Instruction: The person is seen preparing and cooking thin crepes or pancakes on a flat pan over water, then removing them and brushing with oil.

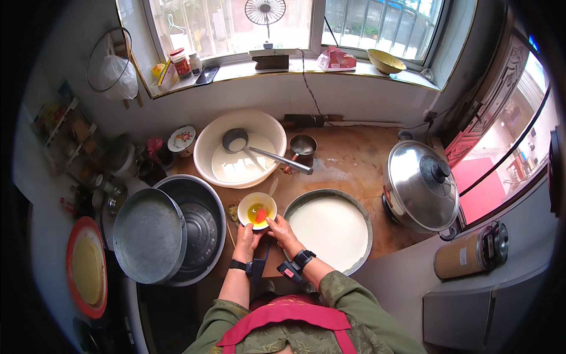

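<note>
A small white bowl [242, 207] with yellow liquid and a red-orange piece in it is held between my left hand [247, 241] at its near left side and my right hand [283, 234] at its near right side. Beside my right hand, a round metal pan [327, 234] holds a flat layer of white liquid. A large cream basin [204, 132] behind the bowl contains white liquid, with a long-handled metal ladle [274, 158] resting across it. A light-coloured spoon or handle [273, 187] lies just behind the small bowl.
At left, a flat metal pan [148, 236] rests on a large dark metal basin [216, 208]. A small metal cup with a handle [304, 145] stands behind, near a cleaver [305, 121]. A lidded steel pot [411, 177] stands at right. A red-rimmed tray [102, 278] is at far left.
</note>
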Tool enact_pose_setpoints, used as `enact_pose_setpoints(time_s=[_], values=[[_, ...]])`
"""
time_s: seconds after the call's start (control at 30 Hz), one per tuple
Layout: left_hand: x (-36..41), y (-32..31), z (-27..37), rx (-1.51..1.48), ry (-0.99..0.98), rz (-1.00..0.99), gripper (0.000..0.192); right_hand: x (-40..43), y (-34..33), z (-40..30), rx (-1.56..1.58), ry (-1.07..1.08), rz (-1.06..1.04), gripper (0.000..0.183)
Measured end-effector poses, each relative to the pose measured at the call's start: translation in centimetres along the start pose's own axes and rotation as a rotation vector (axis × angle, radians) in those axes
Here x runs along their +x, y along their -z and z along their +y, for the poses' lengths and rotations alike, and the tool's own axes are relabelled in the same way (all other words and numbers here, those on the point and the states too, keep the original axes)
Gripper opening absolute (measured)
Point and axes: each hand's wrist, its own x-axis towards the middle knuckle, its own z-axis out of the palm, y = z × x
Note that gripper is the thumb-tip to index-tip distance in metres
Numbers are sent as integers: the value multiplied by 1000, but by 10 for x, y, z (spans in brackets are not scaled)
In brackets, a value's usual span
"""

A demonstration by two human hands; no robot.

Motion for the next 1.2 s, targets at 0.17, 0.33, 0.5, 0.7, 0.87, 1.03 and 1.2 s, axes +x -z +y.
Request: enact_pose_setpoints(time_s=[0.17,0.33,0.5,0.7,0.87,1.03,1.2], values=[[-9,-13,-12,-21,-37,68,36,-32,30,-10,7,-21,-103,65],[-32,3,-14,97,-7,63,41,-78,76,-32,116,40,-199,54],[-97,-47,0,102,151,46,38,-130,156,-30,135,153,1,43],[-126,-47,2,274,204,-97,36,-181,213,-6,99,173,246,36],[-100,-27,-26,604,273,-42,48,-185,240,-1,-526,489,662,37],[-79,-32,-59,760,285,-93,51,-157,272,27,-708,465,895,42],[-65,-43,-75,939,201,-140,46,-139,272,32,-737,340,854,42]])
